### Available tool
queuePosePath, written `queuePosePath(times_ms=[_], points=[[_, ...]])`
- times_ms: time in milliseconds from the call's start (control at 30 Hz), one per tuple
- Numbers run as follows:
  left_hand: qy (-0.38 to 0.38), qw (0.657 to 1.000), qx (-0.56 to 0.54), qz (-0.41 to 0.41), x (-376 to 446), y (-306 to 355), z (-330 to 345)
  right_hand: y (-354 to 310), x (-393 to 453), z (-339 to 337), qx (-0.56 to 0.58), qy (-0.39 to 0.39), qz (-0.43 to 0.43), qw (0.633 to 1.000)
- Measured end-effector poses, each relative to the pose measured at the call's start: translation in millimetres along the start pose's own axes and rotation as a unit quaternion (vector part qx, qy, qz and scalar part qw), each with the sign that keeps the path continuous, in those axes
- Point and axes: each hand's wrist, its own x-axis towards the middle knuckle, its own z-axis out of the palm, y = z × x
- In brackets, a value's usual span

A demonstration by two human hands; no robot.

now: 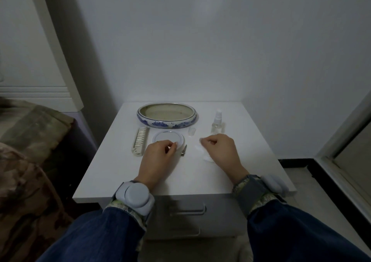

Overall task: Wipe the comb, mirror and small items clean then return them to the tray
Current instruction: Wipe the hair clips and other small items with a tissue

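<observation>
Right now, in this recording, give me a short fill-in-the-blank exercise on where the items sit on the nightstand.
1. The blue-and-white tray holds ____ items.
2. The comb lies to the ____ of the round mirror.
3. The left hand touches the near edge of the ____.
4. The spray bottle stands ____, with its clear cap off beside it.

Missing words: no; left; mirror; upright

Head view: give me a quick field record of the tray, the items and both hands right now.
tray: blue-and-white dish at back, looks empty
comb: flat on table, left of mirror
mirror: round, in front of tray
clip: beside mirror's right edge
spray bottle: upright, cap off beside it
left hand: fingertips at mirror's near edge
right hand: on white wipe
</observation>
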Motion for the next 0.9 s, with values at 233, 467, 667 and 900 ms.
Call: queuePosePath(times_ms=[233, 467, 667, 900], points=[[0.009, 1.000, -0.007, 0.006, 0.5, -3.2, -2.1, 14.5, 8.9, -17.7, -0.013, 0.040, 0.061, 0.997], [0.009, 1.000, -0.012, 0.000, -0.9, -2.6, -2.5, 22.6, 5.9, -21.0, -0.065, 0.011, 0.070, 0.995], [0.016, 1.000, -0.009, 0.003, 1.6, -6.4, -0.6, 25.3, 7.1, -22.6, -0.092, 0.000, 0.075, 0.993], [0.007, 1.000, -0.013, 0.000, 1.5, -7.0, -0.1, 22.0, 5.4, -25.4, -0.133, -0.055, 0.072, 0.987]])
